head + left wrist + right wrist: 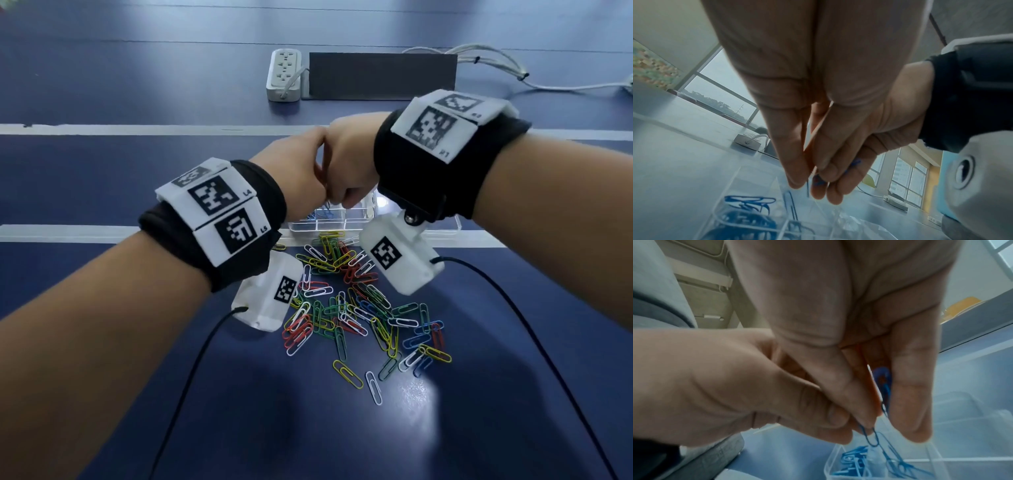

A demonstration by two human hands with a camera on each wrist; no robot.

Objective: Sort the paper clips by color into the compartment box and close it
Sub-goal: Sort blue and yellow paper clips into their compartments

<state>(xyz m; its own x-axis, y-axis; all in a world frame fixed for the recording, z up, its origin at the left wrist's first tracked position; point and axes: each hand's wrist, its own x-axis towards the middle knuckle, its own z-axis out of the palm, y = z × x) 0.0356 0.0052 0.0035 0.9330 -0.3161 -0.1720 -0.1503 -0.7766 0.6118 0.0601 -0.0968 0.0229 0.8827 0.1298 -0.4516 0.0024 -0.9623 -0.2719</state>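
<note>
Two hands are brought together at the centre of the head view, above the left end of the clear compartment box (442,226). In the right wrist view, blue paper clips (885,382) are pinched between the thumb and fingers of the right hand (352,161), and one clip (872,437) hangs from the fingertips just over the box. The fingers of the left hand (291,171) are curled in against the right fingertips and appear to pinch at the same bunch; how firmly cannot be told.

Below the fingers, in the lower part of both wrist views, a compartment already holding loose blue clips (748,211) is seen, while the neighbouring compartments look bare as far as the blur allows. The lid cannot be made out.

Nearer the camera, in the lower middle of the head view, a large mixed pile (356,308) of red, green, yellow, white and blue clips is left on the dark blue table (102,171).

The step in hand is judged to be the dropping of blue clips into their compartment, early in the sort. Next, the tangled clips would need to be separated and released over that one cell without spilling sideways.
</note>
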